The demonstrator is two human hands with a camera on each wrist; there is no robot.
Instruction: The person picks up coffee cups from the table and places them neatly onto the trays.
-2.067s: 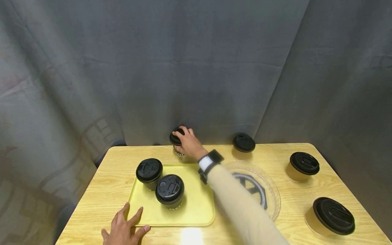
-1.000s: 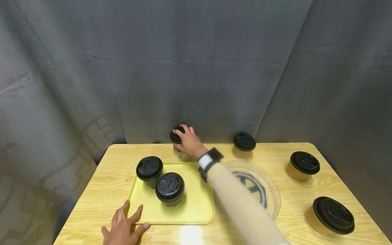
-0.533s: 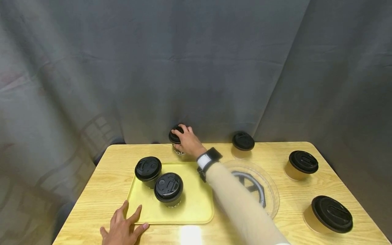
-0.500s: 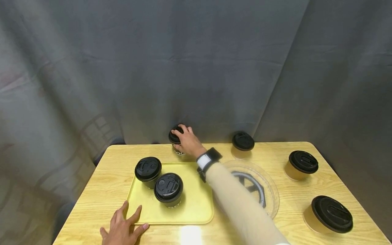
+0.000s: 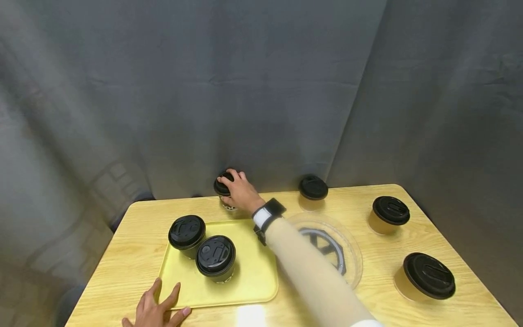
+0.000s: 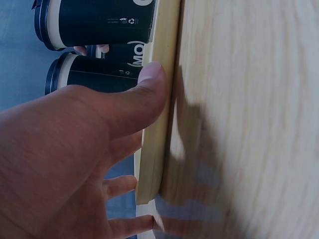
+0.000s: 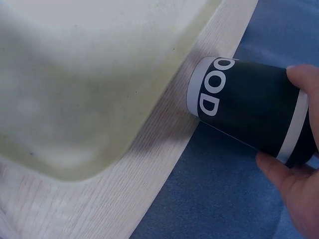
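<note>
A dark paper cup with a black lid (image 5: 224, 190) is being gripped from above by the right hand (image 5: 239, 193), at the table's far edge beyond the yellow plastic tray (image 5: 253, 277). Two lidded dark cups (image 5: 200, 243) are already standing there; the tray's near-left corner is being pressed by the left hand (image 5: 153, 311), fingers flat. Four brown lidded cups (image 5: 388, 215) are waiting right.

Table (image 5: 408, 227): pale wood-grain laminate, glossy. Tray (image 5: 253, 277): yellow plastic, smooth, semi-matt. Held cup (image 7: 249, 114): dark printed paper; lids matt black plastic. Backdrop (image 5: 261, 91): grey matt cloth
</note>
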